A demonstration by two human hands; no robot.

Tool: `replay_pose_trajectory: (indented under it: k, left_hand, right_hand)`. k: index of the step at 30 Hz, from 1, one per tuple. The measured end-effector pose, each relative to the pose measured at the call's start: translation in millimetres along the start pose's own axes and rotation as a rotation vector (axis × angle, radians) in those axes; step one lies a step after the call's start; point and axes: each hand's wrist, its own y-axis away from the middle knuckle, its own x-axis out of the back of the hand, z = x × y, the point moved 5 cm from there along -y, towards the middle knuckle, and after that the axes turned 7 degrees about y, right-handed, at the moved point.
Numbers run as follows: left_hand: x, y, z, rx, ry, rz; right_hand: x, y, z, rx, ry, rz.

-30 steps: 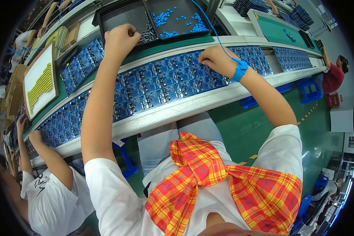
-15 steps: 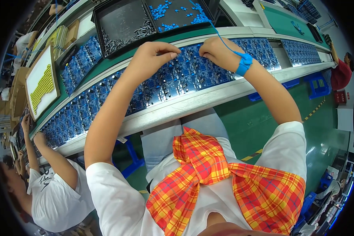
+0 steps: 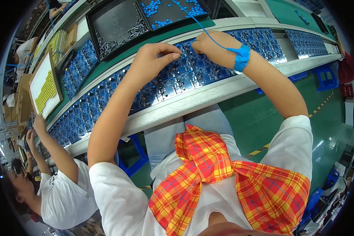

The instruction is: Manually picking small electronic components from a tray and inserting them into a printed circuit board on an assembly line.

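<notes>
Both my hands hover over a row of blue circuit boards on a pale-railed line. My left hand has thumb and forefinger brought together in a pinch above the boards; whatever sits between the tips is too small to make out. Just to its right, my right hand is closed, its fingers curled down and mostly hidden. A blue wrist strap with a coiled-off blue cord circles my right wrist. Beyond the hands stand a black tray of blue disc-shaped parts and a black tray of small dark cylindrical parts.
At the left, a shallow box holds rows of yellow parts, beside another blue board. A co-worker in a white shirt reaches to the line there. The pale front rail runs before me; a blue stool stands below.
My right hand has shifted a little left, closer to my left hand, which keeps its pinch. The view has tilted slightly. The co-worker's hands at the left have moved.
</notes>
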Motion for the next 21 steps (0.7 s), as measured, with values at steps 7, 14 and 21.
replay_pose_trajectory:
  k: [7, 14, 21]
  left_hand:
    - [-18.4, 8.3, 19.6, -0.334, -0.331, 0.009]
    - [-47.7, 9.2, 21.7, -0.459, -0.589, 0.075]
    - [-57.1, 7.3, 28.6, -0.504, -0.672, 0.087]
  right_hand:
    - [16.8, -0.8, -8.9, -0.002, 0.024, 0.029]
    - [24.9, -76.8, 42.0, -0.235, -0.228, 0.314]
    - [-39.0, -149.8, 46.4, -0.193, -0.244, 0.267]
